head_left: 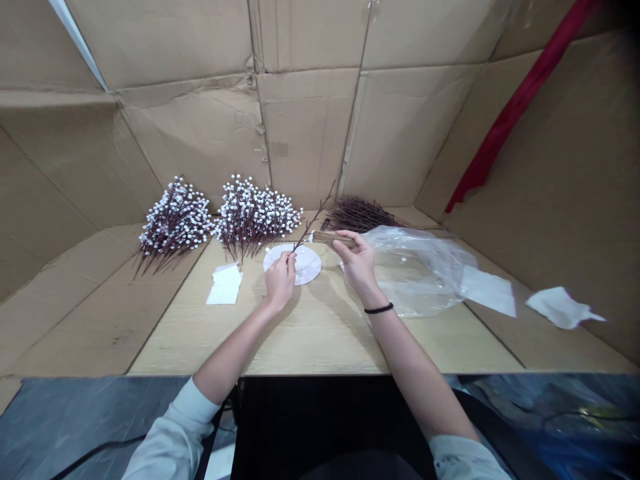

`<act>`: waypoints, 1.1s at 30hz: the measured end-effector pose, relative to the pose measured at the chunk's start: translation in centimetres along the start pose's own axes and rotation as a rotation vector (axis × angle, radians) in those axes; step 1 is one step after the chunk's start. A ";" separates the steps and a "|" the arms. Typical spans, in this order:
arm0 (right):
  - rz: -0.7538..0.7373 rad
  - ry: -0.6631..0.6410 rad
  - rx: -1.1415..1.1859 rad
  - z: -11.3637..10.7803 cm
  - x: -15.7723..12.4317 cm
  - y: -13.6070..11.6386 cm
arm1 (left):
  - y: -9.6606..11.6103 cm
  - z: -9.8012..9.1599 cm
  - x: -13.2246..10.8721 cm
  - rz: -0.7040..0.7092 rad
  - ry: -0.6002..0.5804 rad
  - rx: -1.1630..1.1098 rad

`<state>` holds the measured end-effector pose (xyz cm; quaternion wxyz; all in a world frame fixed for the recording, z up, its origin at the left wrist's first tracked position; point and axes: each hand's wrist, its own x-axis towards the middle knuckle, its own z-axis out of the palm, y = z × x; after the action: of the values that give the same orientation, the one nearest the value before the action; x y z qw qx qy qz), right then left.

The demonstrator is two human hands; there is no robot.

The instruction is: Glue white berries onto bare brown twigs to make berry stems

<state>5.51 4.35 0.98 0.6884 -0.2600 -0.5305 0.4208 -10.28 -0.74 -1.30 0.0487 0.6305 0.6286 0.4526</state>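
Observation:
My left hand (281,279) is closed round the lower end of a bare brown twig (313,221), which slants up to the right with short side shoots. In my right hand (359,261) is a flat wooden stick (330,237), pinched between thumb and fingers. A small white blob shows at the stick's left tip, close beside the twig; whether the two touch I cannot tell. Beneath my hands lies a round white disc (309,265) with small white bits on it, partly covered by my left hand.
Two bunches of white-berried stems, one at the left (176,223) and one nearer the middle (255,213), lie at the back. Bare twigs (363,213) are heaped back right. A clear plastic bag (425,267) and white papers (224,285) rest on the table. Cardboard walls (310,133) enclose it.

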 end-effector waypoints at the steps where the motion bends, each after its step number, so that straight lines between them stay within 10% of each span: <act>1: 0.002 0.012 0.026 0.0 0.0 -0.1 | 0.0 0.0 0.0 -0.010 -0.003 -0.009; 33: -0.043 0.142 0.003 -0.6 0.5 -0.2 | -0.2 0.2 0.0 -0.007 0.029 -0.064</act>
<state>6.20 4.75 1.24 0.7337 -0.2767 -0.4850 0.3872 -10.28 -0.64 -1.55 0.0615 0.6197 0.6167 0.4815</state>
